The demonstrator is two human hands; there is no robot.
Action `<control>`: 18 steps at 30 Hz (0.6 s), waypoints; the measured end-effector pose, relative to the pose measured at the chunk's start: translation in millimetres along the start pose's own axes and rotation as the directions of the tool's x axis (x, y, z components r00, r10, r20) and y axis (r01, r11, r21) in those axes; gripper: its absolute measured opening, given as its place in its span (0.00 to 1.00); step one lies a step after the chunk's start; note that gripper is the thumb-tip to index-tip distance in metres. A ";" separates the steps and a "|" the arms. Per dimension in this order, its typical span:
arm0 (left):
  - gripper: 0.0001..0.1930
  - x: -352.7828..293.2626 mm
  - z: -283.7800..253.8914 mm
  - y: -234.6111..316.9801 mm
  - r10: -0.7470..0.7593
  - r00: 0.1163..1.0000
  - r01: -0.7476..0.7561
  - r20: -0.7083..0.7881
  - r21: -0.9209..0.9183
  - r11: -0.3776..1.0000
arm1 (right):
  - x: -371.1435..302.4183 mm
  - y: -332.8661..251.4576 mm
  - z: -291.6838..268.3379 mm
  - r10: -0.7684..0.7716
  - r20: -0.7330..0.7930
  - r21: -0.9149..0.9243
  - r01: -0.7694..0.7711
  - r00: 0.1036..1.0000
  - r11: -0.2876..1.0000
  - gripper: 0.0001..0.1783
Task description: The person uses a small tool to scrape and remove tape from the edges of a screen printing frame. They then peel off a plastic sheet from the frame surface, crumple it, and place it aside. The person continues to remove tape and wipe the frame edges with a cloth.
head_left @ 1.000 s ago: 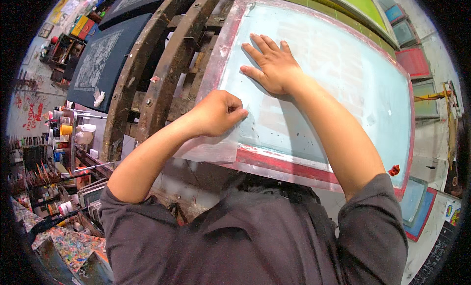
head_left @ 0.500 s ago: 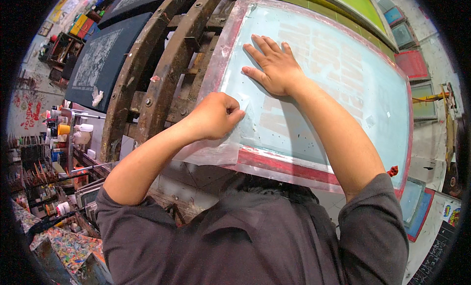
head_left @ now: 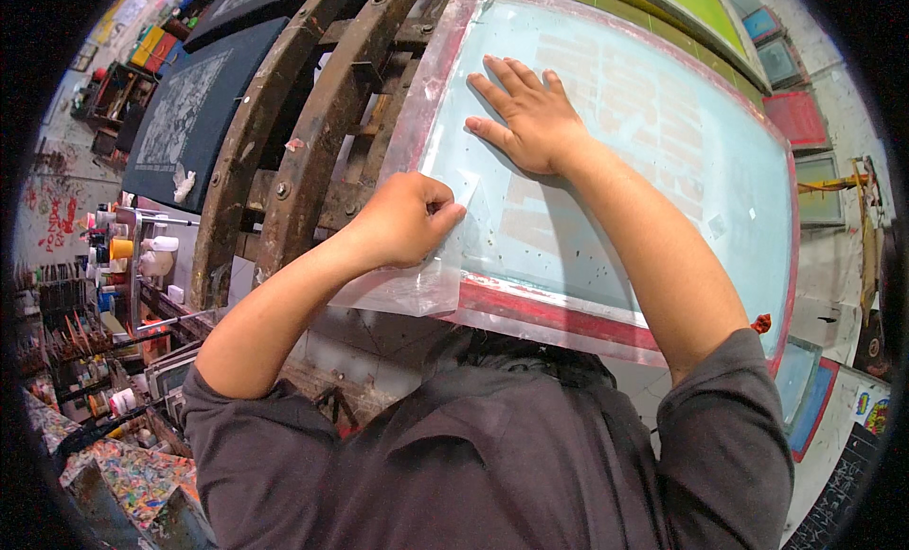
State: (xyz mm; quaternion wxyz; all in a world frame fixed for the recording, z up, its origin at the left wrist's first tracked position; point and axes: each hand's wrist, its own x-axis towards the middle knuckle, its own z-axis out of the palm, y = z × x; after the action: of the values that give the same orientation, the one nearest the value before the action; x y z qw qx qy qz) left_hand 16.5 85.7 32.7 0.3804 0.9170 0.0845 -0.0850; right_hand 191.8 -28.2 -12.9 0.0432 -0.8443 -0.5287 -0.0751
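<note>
A silk-screen printing frame (head_left: pixel 557 310) with red, tape-covered edges lies before me, its mesh (head_left: pixel 748 190) pale blue with faint block lettering. My right hand (head_left: pixel 532 119) rests flat on the mesh, fingers spread, near the upper left part. At the frame's left edge my left hand (head_left: pixel 407 221) is closed in a pinch on a wide strip of clear tape (head_left: pixel 417 290). This strip runs along that edge, and its loose lower end hangs past the near left corner. A lifted, creased bit of it shows beside my thumb; the fingertips' exact hold is partly hidden.
Brown metal rails (head_left: pixel 317 157) run along the left of the frame. Beyond them lies a dark printed panel (head_left: pixel 189 115). Bottles and jars (head_left: pixel 121 249) crowd the far left. A yellow-green screen (head_left: pixel 696 20) stands at the top, and small screens (head_left: pixel 795 119) line the right wall.
The frame sits slightly higher and further left in view. My left hand stays pinched at the tape with barely any shift, and my right hand remains flat on the mesh.
</note>
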 end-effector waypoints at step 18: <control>0.14 -11.9 3.8 -7.3 -0.025 0.998 0.023 -0.066 -0.030 0.999 | 1.3 -1.1 2.4 0.014 0.027 0.007 -0.014 1.000 1.000 0.36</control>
State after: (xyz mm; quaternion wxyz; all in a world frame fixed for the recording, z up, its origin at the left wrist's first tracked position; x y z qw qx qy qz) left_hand 3.0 87.0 27.6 0.3897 0.9126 0.1093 -0.0578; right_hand 191.5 -26.2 -15.2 0.0397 -0.8489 -0.5235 -0.0616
